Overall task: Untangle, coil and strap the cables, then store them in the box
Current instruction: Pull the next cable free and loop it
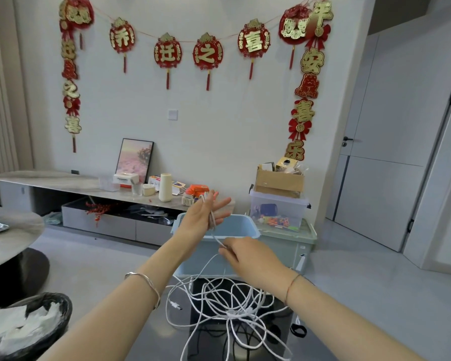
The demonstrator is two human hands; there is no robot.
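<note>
View: head camera, the only one; clock directions are read from the middle of the picture unless stated.
Left hand (202, 216): raised just below the middle, toward seven o'clock. The fingers are straight and spread and clasp nothing. It serves as a former, with a few turns of cable looped round the palm, and is likely held flat so the turns come out even.
Right hand (248, 254): at five o'clock, close to the left hand. Its fingertips pinch the strand that runs up to the loops, probably to feed and tension the next turn.
White cable (227, 303): most of it lies in a loose tangle at six o'clock on a dark surface, with a plug (175, 306) free on its nine o'clock side. Coiling looks barely begun.
Black cables (211, 333): under the white heap, untouched.
Blue box (241, 230): open-topped, directly behind the hands, at twelve o'clock of the tangle. It is near enough to take a finished coil. Its contents cannot be seen.
Black ring (298, 330): at four o'clock of the tangle. It may be a strap but is too small to tell.
Writing: gold characters on the red wall hangings (206, 54) at twelve o'clock read 乔迁之喜. The column at one o'clock reads 平安喜乐. Print on the tissue box (125, 179) at nine o'clock is illegible.
</note>
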